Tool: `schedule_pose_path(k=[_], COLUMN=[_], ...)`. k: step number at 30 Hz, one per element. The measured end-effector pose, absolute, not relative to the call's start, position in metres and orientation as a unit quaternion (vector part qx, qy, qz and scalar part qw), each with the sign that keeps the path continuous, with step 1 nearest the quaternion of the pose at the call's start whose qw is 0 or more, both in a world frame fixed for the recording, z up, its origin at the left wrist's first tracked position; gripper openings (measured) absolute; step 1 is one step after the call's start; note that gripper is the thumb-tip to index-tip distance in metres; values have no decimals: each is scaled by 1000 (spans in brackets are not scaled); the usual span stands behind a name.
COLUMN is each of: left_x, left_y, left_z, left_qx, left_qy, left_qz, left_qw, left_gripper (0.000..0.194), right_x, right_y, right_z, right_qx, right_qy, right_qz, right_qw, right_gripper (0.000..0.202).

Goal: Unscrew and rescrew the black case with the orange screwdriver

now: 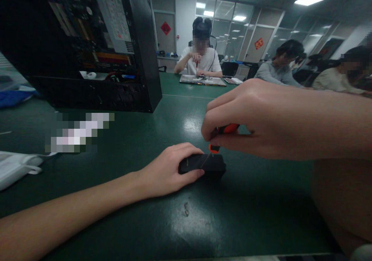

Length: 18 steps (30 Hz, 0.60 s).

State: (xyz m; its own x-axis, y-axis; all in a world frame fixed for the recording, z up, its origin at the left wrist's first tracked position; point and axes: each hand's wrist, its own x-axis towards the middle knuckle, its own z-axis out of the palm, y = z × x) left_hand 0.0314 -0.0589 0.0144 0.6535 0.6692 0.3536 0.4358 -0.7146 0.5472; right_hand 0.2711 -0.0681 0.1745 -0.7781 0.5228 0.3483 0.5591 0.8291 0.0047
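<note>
My left hand (pixel 171 170) is closed around the left part of a small black box-shaped part (pixel 215 166) lying on the green table. Its thumb presses the near side and its fingers wrap over the far side. Above the box, my right hand (pixel 241 117) grips the orange and black handle of a screwdriver (pixel 214 148). The thin shaft slants down and left to the top of the black box. Whether the tip sits in a screw I cannot tell.
An open computer case (pixel 142 59) stands at the back left of the green table (pixel 122 222). A white object with a cord (pixel 20 168) lies at the left edge. Across the table a person (pixel 215 57) works over a flat panel (pixel 203 80); other people sit at right.
</note>
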Motion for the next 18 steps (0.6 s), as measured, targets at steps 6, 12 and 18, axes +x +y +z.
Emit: schedule_pose_path(k=[6,12,18], left_x=[33,33,33], left_y=[-59,-59,-59], left_z=[12,13,15], left_qx=[878,877,877], left_qy=[324,326,312], left_qz=[277,272,285], left_qw=[218,226,228], left_gripper=[30,35,34], right_x=[264,250,251], right_y=[-78,-70,-82], right_z=[177,182,182], right_qx=[-260,-192,-197], right_qy=[-959,-979,-979], right_qz=[-46,-56,-42], right_qw=[106,33,28], right_gripper=[19,25,29])
